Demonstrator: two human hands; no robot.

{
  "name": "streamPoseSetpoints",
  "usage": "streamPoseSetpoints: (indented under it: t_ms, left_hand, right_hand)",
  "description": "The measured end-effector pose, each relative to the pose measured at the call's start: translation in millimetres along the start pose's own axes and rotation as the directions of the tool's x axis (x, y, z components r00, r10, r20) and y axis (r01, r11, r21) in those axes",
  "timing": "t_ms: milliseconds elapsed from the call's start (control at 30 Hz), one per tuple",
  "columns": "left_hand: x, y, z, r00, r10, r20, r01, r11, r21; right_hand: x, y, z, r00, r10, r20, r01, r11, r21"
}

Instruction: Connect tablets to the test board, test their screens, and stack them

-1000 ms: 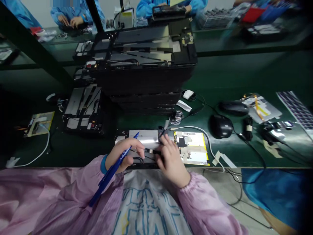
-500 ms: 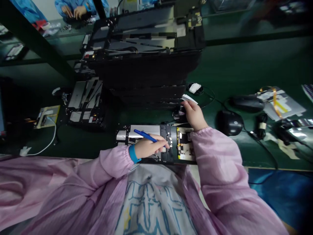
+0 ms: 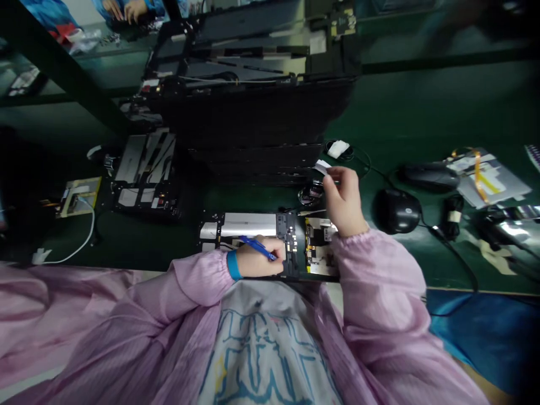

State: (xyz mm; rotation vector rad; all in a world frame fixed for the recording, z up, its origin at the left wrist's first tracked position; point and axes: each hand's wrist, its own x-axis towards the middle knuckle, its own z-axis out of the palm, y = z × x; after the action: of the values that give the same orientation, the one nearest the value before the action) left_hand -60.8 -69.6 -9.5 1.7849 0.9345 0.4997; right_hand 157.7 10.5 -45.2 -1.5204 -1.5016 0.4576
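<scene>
An opened tablet [image 3: 253, 228] with a silver battery and bare circuit boards lies at the near edge of the green bench. My left hand [image 3: 257, 262] rests on its near side, fingers closed round a blue pen [image 3: 258, 247]. My right hand [image 3: 343, 199] is raised beyond the tablet's far right corner. Its fingers pinch a small white strip [image 3: 323, 165], close to a small roll [image 3: 311, 193] on the bench.
A tall stack of black tablet trays [image 3: 253, 118] stands behind the tablet. Another opened tablet [image 3: 143, 180] lies to the left. Two black mice [image 3: 396, 211] and cables sit to the right. Other people's hands [image 3: 126, 8] work at the far bench.
My right hand left the tablet, reached past its far right corner and took up a white strip. My left hand, still on the pen, slid to the tablet's near edge.
</scene>
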Motion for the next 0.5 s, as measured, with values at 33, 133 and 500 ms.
streamPoseSetpoints:
  t_ms: [33,133,500]
  left_hand:
    - [-4.5,0.8,-4.6,0.997,0.012,-0.074,-0.016,0.999,-0.045]
    - [-29.8,-1.2,-29.1,0.945,0.020,-0.327,-0.068,0.988,-0.137]
    - [-145.2,-66.1,-44.6,0.750,-0.028,-0.661,0.161,0.977,0.141]
  right_hand:
    - [-11.0,-8.8,-4.9,0.999,-0.043,0.026,0.044,0.996,-0.073]
    - [-55.2,-31.8,-15.0,0.967,-0.084,0.239,0.154,0.944,-0.290]
    - [-153.2,-46.0,9.5,0.924,0.003,0.382,0.081,0.975,-0.205]
